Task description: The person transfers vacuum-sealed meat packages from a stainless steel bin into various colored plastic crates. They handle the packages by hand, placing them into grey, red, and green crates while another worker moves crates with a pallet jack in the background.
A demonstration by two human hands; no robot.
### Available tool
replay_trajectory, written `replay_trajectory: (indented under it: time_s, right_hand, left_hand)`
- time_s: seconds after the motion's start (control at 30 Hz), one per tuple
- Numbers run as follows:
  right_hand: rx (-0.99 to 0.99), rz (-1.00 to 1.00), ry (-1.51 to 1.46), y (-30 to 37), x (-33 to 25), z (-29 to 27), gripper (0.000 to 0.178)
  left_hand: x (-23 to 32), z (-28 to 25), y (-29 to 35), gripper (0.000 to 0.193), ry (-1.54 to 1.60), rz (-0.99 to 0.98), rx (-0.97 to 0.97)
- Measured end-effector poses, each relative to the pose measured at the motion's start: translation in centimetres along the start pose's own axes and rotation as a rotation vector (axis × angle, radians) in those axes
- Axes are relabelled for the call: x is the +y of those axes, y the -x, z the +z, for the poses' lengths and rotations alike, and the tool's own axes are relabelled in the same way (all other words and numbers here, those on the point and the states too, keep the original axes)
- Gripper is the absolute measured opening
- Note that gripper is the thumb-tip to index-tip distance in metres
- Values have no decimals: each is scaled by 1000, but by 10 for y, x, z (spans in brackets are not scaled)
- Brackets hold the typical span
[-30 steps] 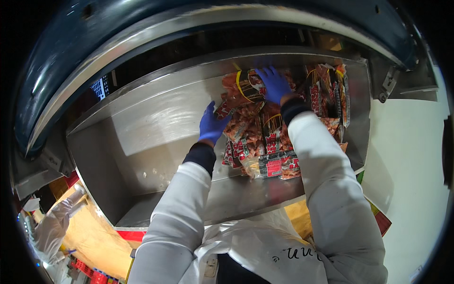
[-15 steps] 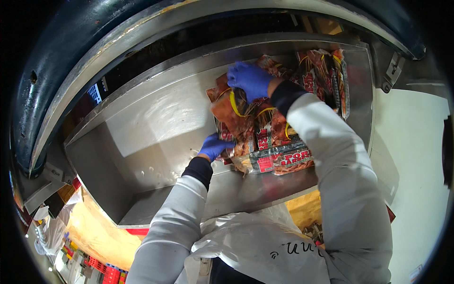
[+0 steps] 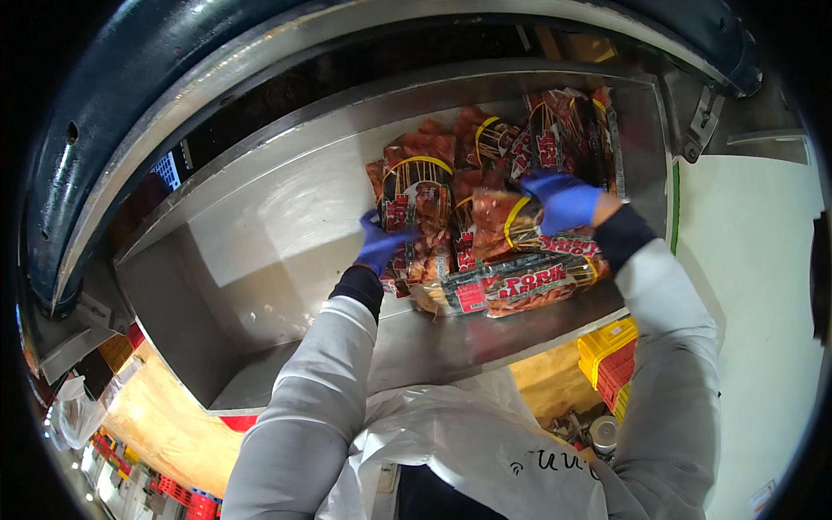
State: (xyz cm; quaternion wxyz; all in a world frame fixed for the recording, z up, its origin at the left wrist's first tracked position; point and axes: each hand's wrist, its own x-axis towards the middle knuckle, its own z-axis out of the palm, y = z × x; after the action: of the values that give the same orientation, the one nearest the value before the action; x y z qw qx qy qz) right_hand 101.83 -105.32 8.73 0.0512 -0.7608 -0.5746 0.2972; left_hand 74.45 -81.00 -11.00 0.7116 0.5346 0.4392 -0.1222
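Note:
Several clear packs of skewered meat with yellow-banded labels lie in the right half of a steel trough [image 3: 286, 316]. My left hand [image 3: 381, 246], in a blue glove, rests against the left side of an upright-lying pack [image 3: 418, 186], thumb and fingers apart. My right hand [image 3: 563, 203], also blue-gloved, is closed over the right part of a slanted pack of skewered meat [image 3: 503, 224]; some of its fingertips are hidden and slightly blurred. Nearer to me, another pack [image 3: 537, 286] lies crosswise along the front. More packs [image 3: 568, 130] stand crowded together at the far right.
A dark blue curved tube [image 3: 95, 147] arches over the trough's far side. White board [image 3: 745, 286] borders the right. Below the trough are yellow and red crates [image 3: 608, 355] at right and red crates [image 3: 173, 490] at far lower left.
My right hand has moved right and nearer from the upper pack to the slanted one. The left-hand pack now lies flat with its label showing. My left hand has shifted slightly left and away.

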Motion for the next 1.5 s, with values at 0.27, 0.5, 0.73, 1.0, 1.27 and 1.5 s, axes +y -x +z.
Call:
replay_trajectory:
  time_s: [0.27,0.5,0.73,1.0,1.27,1.5]
  right_hand:
    - [-397,349,108,-14,7,30,64]
    - [497,562,-470,94,6,-44,37]
    - [1074,586,-1050,159,-58,-85,27]
    - [1011,812,-2133,198,-86,166,21]
    - [1092,709,-2188,136,-35,192,23]
    - [1426,956,-1690,25,-55,131,11]
  left_hand:
    - [27,17,4,62,-203,-3,227]
    - [6,6,28,49,245,163,114]
    - [49,-69,79,39,281,171,213]
    - [70,-130,152,41,288,307,226]
    - [55,-120,202,49,382,251,183]
    - [65,-106,220,53,402,247,165]
